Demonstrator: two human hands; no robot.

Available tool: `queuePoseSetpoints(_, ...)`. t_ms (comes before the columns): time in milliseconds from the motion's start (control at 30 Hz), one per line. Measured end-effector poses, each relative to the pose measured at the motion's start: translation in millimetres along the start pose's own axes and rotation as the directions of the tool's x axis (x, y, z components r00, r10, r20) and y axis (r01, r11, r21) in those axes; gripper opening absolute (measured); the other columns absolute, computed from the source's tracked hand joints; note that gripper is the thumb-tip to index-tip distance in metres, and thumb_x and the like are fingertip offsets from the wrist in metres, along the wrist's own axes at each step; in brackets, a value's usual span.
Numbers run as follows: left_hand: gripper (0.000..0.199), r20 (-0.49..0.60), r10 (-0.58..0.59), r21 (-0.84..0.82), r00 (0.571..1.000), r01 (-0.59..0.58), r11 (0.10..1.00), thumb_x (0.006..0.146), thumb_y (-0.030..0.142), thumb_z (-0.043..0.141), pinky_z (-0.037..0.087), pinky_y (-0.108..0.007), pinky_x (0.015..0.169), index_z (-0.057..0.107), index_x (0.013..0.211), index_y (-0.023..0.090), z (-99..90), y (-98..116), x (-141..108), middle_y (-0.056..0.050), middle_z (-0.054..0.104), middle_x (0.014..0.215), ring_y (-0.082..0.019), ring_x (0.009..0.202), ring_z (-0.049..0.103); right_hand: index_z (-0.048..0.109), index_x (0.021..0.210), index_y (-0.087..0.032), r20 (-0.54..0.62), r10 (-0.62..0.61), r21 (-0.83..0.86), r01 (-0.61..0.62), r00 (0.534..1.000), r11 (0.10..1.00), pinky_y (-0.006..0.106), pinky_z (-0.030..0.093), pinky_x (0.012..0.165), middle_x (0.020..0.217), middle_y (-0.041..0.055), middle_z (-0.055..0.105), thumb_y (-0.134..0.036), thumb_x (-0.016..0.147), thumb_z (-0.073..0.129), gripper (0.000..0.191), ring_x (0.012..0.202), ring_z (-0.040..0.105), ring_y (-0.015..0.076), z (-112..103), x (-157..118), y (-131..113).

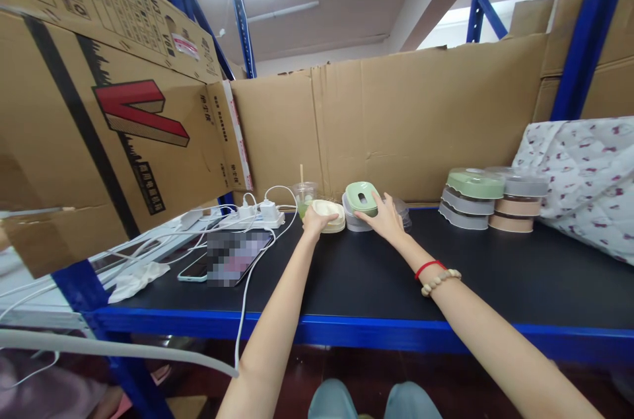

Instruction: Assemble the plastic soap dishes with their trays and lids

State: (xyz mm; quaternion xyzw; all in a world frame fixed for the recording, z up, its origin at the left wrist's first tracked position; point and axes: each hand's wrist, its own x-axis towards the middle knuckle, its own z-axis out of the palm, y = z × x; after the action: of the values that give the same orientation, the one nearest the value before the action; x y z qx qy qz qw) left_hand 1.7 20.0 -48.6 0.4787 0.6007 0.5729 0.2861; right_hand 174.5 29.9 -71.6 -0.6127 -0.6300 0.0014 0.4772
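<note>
Toward the back of the black shelf, my left hand [315, 221] is closed on a cream oval container [327, 209], its fingers around the left side. My right hand [389, 215] grips a light green lid [360, 194] with a dark oval opening, thumb at its lower edge. The lid sits tilted above a whitish container [354, 219], and whether the two touch is unclear. Behind my right hand are clear plastic pieces [403, 213], partly hidden by it. A clear cup [306, 193] with a straw and green contents stands just behind my left hand.
White cables and a power strip [262, 217] lie at the left, near a phone [194, 268] and a tablet [240, 257]. Stacked green, grey and tan containers [473, 197] stand at the right beside patterned fabric [589, 181]. Cardboard [396, 128] walls the back; a blue beam [356, 333] edges the front.
</note>
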Motion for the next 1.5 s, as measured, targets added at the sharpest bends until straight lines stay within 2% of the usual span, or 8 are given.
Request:
queuePoseSetpoints(167,0.046,-0.02,-0.002,0.236,1.0,0.006,0.972,0.038,0.02,0.084,0.03,-0.048,0.099,0.058,0.075,0.022,0.7,-2,1,-0.016,0.058,0.118,-0.039,0.128,0.037,0.055,0.12,-0.026,0.001,-0.067,0.017,0.067,0.998,0.998,0.045,0.047,0.088,0.131,0.0129,0.043,-0.044,0.052,0.079,0.075,0.109,0.056,0.0333,-7,2,3)
queuePoseSetpoints(533,0.031,0.047,0.109,0.238,0.993,-0.117,0.964,0.055,0.025,0.077,0.03,-0.049,0.1,0.065,0.084,0.022,7.7,0,-7,-0.016,0.062,0.115,-0.038,0.124,0.043,0.068,0.098,-0.028,-0.032,-0.183,-0.039,0.182,0.983,0.983,0.037,0.05,0.071,0.11,0.0054,0.062,-0.03,0.075,0.065,0.024,0.089,0.063,0.0244,-10,0,0)
queuePoseSetpoints(767,0.041,0.271,0.474,0.319,0.838,-0.542,0.777,0.069,0.022,0.065,0.025,-0.048,0.106,0.063,0.11,0.026,18.2,4,-18,-0.011,0.053,0.131,-0.032,0.131,0.037,0.068,0.094,-0.025,-0.021,-0.175,-0.026,0.174,0.984,0.984,0.029,0.045,0.056,0.1,0.0042,0.061,-0.033,0.076,0.06,0.022,0.062,0.058,0.0142,-10,-2,-3)
queuePoseSetpoints(967,0.045,0.282,0.518,0.401,0.808,-0.589,0.701,0.074,0.02,0.055,0.03,-0.045,0.104,0.057,0.118,0.023,16.5,5,-20,-0.012,0.053,0.128,-0.03,0.126,0.042,0.065,0.096,-0.023,-0.219,-0.15,-0.031,0.147,0.964,0.989,0.034,0.046,0.071,0.101,0.0072,0.058,-0.03,0.076,0.053,0.024,0.088,0.057,0.0221,-22,6,-1)
queuePoseSetpoints(1100,0.04,0.204,0.541,0.404,0.816,-0.574,0.712,0.076,0.018,0.049,0.034,-0.043,0.1,0.057,0.114,0.022,12.7,9,-21,-0.011,0.056,0.119,-0.028,0.118,0.048,0.056,0.108,-0.02,-0.469,0.017,-0.05,-0.046,0.883,0.998,0.046,0.04,0.086,0.116,0.0125,0.051,-0.024,0.069,0.054,0.039,0.106,0.049,0.0296,-38,16,14)
queuePoseSetpoints(1200,0.037,0.155,0.535,0.42,0.83,-0.546,0.725,0.076,0.017,0.049,0.036,-0.043,0.097,0.058,0.111,0.021,11.8,11,-22,-0.011,0.057,0.114,-0.029,0.115,0.05,0.046,0.118,-0.018,-0.601,0.317,0.203,-0.243,0.734,0.949,0.045,0.042,0.083,0.116,0.0153,0.05,-0.026,0.067,0.056,0.052,0.102,0.052,0.0288,-49,26,30)
queuePoseSetpoints(1333,0.035,0.134,0.521,0.434,0.843,-0.522,0.734,0.076,0.016,0.048,0.036,-0.043,0.096,0.058,0.109,0.02,11.8,14,-24,-0.011,0.057,0.113,-0.029,0.115,0.05,0.04,0.118,-0.02,-0.447,0.746,0.685,-0.347,0.494,0.641,0.037,0.048,0.069,0.1,0.0101,0.056,-0.03,0.072,0.052,0.048,0.083,0.058,0.0222,-62,41,52)
queuePoseSetpoints(1500,0.035,0.132,0.509,0.454,0.85,-0.509,0.732,0.076,0.015,0.047,0.037,-0.041,0.096,0.057,0.11,0.016,11.0,16,-26,-0.013,0.057,0.114,-0.028,0.114,0.05,0.042,0.09,-0.027,-0.263,0.806,0.903,-0.157,0.53,0.399,0.025,0.042,0.049,0.072,-0.0037,0.05,-0.033,0.079,0.044,0.013,0.058,0.053,0.013,-77,47,71)
